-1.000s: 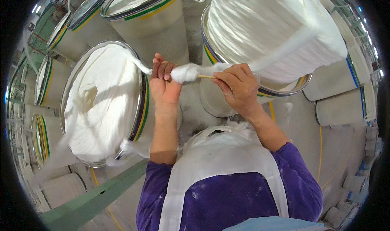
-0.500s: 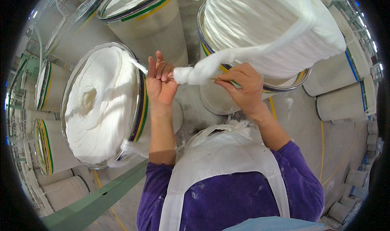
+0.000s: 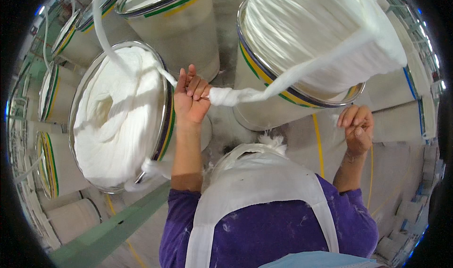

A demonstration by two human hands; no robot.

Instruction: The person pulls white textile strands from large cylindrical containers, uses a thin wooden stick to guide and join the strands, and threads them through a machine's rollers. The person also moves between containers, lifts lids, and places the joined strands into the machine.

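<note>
Grey floor [image 3: 303, 152] is stretching beneath pale cylindrical cans [image 3: 188, 37], with yellow lines [image 3: 320, 150] crossing it toward the lower right of the frame. Left of centre, the left hand [image 3: 192, 100] is holding a white fibre strand [image 3: 292, 79], some fingers curling around it and others pointing up. Just right of that hand, a thick wound section [image 3: 222, 97] is hanging in the air, the strand running on to a large fibre mass [image 3: 306, 32] at upper right. Leftward, a thinner length [image 3: 166, 74] is reaching a fibre coil [image 3: 122, 140]. At middle right, the right hand [image 3: 357, 129] is hovering apart from the strand, fingers bending narrowly; I cannot tell whether it is holding anything.
</note>
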